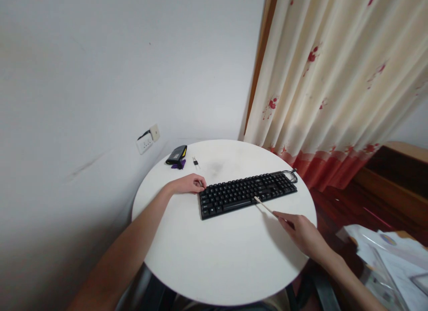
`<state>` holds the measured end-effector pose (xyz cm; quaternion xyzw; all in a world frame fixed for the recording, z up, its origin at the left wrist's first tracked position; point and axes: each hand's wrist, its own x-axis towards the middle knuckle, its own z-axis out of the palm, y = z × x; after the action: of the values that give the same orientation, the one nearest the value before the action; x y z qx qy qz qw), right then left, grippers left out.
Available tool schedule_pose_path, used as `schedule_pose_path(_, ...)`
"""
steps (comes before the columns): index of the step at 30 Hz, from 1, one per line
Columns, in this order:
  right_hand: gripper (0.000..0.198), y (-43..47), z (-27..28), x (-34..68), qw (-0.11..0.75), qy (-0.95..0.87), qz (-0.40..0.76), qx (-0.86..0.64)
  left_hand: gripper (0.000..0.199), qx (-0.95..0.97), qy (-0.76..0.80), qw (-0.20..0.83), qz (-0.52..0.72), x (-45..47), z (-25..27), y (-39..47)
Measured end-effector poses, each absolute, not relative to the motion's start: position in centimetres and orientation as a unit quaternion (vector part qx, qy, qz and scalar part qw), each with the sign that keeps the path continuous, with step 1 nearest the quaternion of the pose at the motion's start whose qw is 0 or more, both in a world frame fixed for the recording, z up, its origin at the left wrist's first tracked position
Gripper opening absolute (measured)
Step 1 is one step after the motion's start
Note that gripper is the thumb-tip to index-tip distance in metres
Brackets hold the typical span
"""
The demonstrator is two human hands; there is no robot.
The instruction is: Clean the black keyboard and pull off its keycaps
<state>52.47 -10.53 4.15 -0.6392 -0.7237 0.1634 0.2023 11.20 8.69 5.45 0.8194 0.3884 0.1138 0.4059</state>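
A black computer keyboard [247, 190] lies at a slight slant across the white round table. My left hand [191, 184] is at its upper left corner, fingers curled and thumb and fingertips against the edge. In my right hand [301, 230], pinched between thumb and fingers, is a thin pale stick [265, 205] with a slightly thicker tip. That tip touches or hovers just over the keyboard's front edge, right of the space bar; I cannot tell which. A coiled cable [290, 176] sits by the keyboard's far right corner.
On the round table [214, 257], near the wall, are a dark grey folded case [176, 155], a purple item [179, 165] and a small black-and-clear object [195, 162]. A wall socket [145, 143] is at left, a curtain [317, 101] behind, and papers in plastic [394, 262] at lower right.
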Motion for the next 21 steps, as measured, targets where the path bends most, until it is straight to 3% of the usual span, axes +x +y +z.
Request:
schedule_pose_path(6,0.043,-10.7,2.6,52.1,0.2,-0.71,0.149,-0.659,0.028,0.82,0.394,0.401,0.11,11.1,5.2,8.9)
schedule_pose_path(11,0.041,-10.0,1.1,52.2,0.248,-0.721,0.165,-0.625,0.029,0.822,0.39,0.4,0.112,11.1,5.2,9.0)
schedule_pose_path(16,0.044,-8.5,1.9,51.5,0.287,-0.721,0.111,-0.621,0.03,0.822,0.391,0.399,0.113,11.1,5.1,9.0)
schedule_pose_path(21,0.043,-5.1,3.7,48.3,0.257,-0.709,0.051,-0.655,0.028,0.822,0.391,0.398,0.114,11.1,5.1,8.9)
